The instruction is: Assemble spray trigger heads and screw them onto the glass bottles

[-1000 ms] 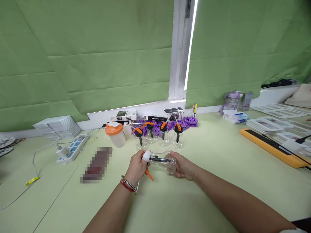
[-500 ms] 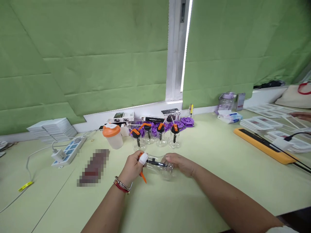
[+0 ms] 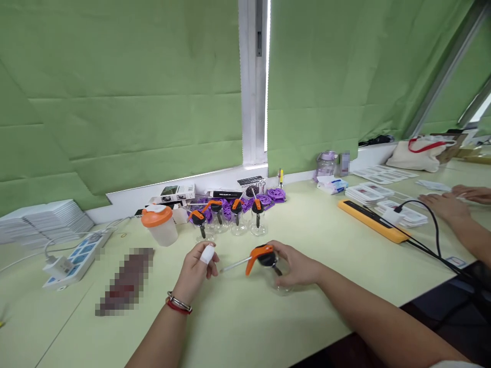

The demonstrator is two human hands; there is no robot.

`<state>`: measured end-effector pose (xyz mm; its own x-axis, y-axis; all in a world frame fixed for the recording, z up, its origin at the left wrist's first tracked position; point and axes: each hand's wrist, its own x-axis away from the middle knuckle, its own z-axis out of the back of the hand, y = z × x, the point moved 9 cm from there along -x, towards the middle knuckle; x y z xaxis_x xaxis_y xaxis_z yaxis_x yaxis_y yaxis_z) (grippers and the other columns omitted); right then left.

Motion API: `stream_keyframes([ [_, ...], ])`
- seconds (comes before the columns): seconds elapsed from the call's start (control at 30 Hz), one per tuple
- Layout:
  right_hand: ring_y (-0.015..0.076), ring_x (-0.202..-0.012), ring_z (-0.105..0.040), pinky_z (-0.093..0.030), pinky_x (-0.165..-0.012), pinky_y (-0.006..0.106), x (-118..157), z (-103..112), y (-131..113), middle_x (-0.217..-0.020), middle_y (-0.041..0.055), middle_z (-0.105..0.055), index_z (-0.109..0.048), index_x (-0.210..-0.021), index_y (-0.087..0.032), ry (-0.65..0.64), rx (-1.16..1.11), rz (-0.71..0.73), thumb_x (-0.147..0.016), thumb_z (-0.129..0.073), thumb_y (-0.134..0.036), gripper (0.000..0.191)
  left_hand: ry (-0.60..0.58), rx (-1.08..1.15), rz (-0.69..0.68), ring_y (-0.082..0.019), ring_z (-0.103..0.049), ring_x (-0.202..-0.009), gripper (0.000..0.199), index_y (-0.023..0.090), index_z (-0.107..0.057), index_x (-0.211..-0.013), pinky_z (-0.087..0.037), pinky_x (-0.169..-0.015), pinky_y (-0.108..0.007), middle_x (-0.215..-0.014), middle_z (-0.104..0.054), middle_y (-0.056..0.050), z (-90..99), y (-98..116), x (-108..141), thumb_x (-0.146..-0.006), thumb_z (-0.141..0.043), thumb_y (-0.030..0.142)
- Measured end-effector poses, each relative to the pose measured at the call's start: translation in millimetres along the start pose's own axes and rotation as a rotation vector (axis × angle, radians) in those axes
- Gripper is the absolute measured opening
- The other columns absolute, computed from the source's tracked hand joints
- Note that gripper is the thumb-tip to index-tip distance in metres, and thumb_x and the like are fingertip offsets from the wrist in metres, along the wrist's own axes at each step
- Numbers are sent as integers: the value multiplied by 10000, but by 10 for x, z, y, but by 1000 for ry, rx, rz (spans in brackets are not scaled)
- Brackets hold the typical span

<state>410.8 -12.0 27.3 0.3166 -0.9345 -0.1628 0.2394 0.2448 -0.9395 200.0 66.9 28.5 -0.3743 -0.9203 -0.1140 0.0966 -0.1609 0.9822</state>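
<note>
A clear glass bottle (image 3: 282,287) with a black cap, an orange lever (image 3: 261,251) and a thin metal spout stands upright over the table. My right hand (image 3: 297,265) is wrapped round it from the right. Near the spout's tip is my left hand (image 3: 200,259), which holds nothing; its fingers are loosely curled and apart, with a white wrap on one of them. Several similar bottles (image 3: 258,220) with orange levers stand behind my hands, in front of purple round parts (image 3: 276,195).
An orange-lidded cup (image 3: 159,225) stands left of the bottles, near a white power strip (image 3: 79,260). On the right lie a yellow-orange power bar (image 3: 372,221) and stacked white cards (image 3: 368,191). Another person's hands (image 3: 447,207) are at the far right.
The bottle has gone from lying sideways between both hands to upright in my right hand. My left hand has let go of its top. The view has swung right.
</note>
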Motion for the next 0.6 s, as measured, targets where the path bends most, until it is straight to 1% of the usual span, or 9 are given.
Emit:
stream_keyframes([
  [0.07,246,-1059,-501,-358,-954,416,129,264,84,-1128,70,-568,-482,-1176,-228,163,45,34,-601,-760,-253,639,70,-67,26,-95,-532,-447,308,187,-496,-939,-364,-406,-210,-694,-563,21,83,-100,-48,-814,-501,468],
  [0.13,255,-1078,-498,-366,-954,434,258,582,195,-1136,85,-564,-450,-1169,-245,398,67,54,-613,-765,-305,641,92,-152,42,-89,-523,-448,285,191,-498,-932,-376,-434,-215,-683,-548,35,96,-188,-74,-795,-526,440],
  [0.2,260,-1105,-484,-372,-957,439,385,897,337,-1133,94,-556,-445,-1124,-248,642,66,53,-619,-756,-371,605,82,-221,35,-89,-515,-451,283,193,-496,-947,-391,-471,-227,-661,-526,51,61,-237,-84,-778,-541,415],
  [0.27,250,-1105,-486,-392,-940,417,490,1176,513,-1137,95,-542,-430,-1096,-244,854,63,20,-633,-730,-422,580,55,-263,25,-93,-505,-454,294,193,-492,-963,-390,-492,-236,-638,-505,62,9,-263,-83,-764,-548,401],
  [0.33,233,-1076,-506,-409,-909,382,563,1416,708,-1156,98,-524,-394,-1106,-233,1018,85,-53,-641,-709,-445,601,34,-278,27,-100,-498,-456,307,194,-488,-974,-382,-494,-242,-626,-492,66,-27,-280,-80,-756,-546,402],
  [0.43,223,-987,-536,-422,-847,354,601,1720,972,-1128,98,-522,-367,-1120,-211,1170,231,-238,-625,-696,-479,652,37,-277,36,-107,-490,-455,316,197,-485,-980,-377,-496,-249,-620,-489,67,-22,-295,-80,-751,-543,407],
  [0.5,227,-951,-537,-419,-817,349,532,1880,1088,-1089,91,-534,-377,-1113,-199,1176,360,-336,-594,-696,-518,687,51,-285,35,-108,-487,-456,313,198,-487,-985,-374,-500,-250,-616,-491,67,3,-302,-82,-752,-536,402],
  [0.6,240,-979,-520,-405,-829,342,368,2095,1176,-1086,107,-540,-436,-1054,-178,1188,495,-385,-581,-680,-562,657,67,-312,29,-107,-479,-455,301,197,-493,-988,-368,-502,-248,-610,-498,66,41,-315,-92,-753,-525,382],
])
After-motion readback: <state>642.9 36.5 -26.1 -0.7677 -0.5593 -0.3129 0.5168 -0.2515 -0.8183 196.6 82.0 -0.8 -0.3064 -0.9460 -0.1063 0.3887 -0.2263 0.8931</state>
